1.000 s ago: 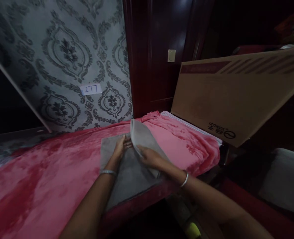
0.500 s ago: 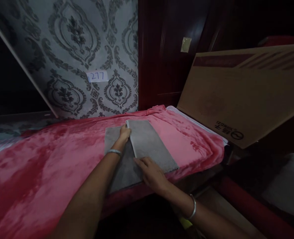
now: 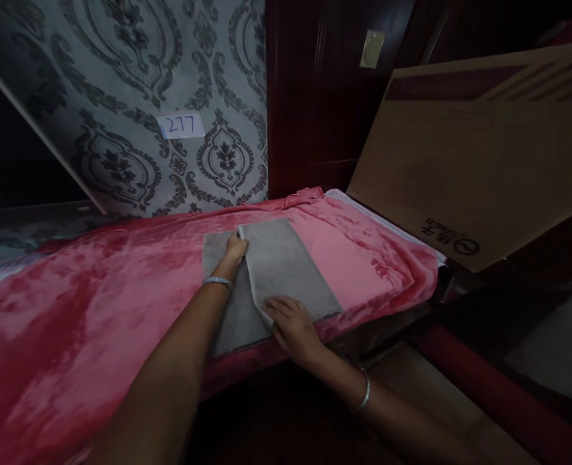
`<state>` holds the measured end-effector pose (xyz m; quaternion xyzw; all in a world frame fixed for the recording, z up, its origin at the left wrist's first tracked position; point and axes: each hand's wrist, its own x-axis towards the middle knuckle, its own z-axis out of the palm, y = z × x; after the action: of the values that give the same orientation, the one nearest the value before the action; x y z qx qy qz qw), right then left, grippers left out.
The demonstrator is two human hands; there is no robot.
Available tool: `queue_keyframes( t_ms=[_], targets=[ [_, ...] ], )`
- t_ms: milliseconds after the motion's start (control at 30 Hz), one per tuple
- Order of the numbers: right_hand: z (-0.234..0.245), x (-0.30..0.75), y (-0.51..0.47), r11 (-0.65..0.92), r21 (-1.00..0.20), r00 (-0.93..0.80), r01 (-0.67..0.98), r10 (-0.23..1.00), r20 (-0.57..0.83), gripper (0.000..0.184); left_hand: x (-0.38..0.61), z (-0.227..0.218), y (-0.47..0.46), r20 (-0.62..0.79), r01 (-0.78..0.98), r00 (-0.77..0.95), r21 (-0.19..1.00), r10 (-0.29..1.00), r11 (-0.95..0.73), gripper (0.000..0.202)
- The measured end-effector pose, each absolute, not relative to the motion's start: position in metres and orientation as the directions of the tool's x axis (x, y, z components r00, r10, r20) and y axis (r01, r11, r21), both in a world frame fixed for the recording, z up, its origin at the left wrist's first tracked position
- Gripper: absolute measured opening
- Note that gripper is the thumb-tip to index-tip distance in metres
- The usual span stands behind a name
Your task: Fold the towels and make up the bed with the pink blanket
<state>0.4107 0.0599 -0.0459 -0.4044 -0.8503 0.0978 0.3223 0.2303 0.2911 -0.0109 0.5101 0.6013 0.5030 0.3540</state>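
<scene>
A grey cloth (image 3: 290,265) lies on the pink plush blanket (image 3: 135,290), its right part folded over in a flap whose pale edge runs from far to near. My left hand (image 3: 237,248) is closed on the far end of that edge. At the near end, my right hand (image 3: 293,326) has its fingers on top of the flap and its thumb at the edge, pinching it. The flat layer of the cloth shows to the left of the flap, partly covered by my left forearm.
A large cardboard box panel (image 3: 479,155) leans at the right beyond the blanket. Patterned wallpaper (image 3: 121,161) with a paper label (image 3: 181,125) and a dark red wooden panel (image 3: 309,97) stand behind. At lower right lies a red roll-like object (image 3: 470,374).
My right hand has shifted from the flap's edge onto its near corner, fingers now over the top. The flap's edge has moved slightly left. The view has tilted down a little.
</scene>
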Motion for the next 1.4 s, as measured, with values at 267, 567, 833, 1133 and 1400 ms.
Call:
queue_keyframes(
  t_ms=[267,567,833,1133,1400],
  targets=[
    [-0.017,0.418,0.060,0.736,-0.394,-0.616,0.550,0.676,0.404,0.023,0.234,0.005,0.279,0.194,0.494,-0.284,0.869,0.939,-0.030,0.068],
    [0.004,0.413,0.101,0.744,-0.287,-0.705,0.603,0.666,0.243,0.060,0.265,0.022,0.266,0.168,0.882,0.410,0.175,0.896,-0.437,0.057],
    [-0.012,0.410,0.099,0.725,-0.372,-0.755,0.579,0.649,0.091,0.066,0.261,0.005,0.278,-0.020,0.911,0.404,0.100,0.915,-0.400,0.070],
    [-0.014,0.408,0.103,0.725,-0.376,-0.757,0.577,0.648,0.088,0.066,0.256,0.007,0.294,-0.064,0.925,0.370,0.118,0.927,-0.361,0.075],
    [-0.018,0.406,0.082,0.719,-0.313,-0.725,0.621,0.678,0.120,0.062,0.261,0.015,0.286,-0.031,0.933,0.354,0.079,0.935,-0.351,0.068]
  ],
)
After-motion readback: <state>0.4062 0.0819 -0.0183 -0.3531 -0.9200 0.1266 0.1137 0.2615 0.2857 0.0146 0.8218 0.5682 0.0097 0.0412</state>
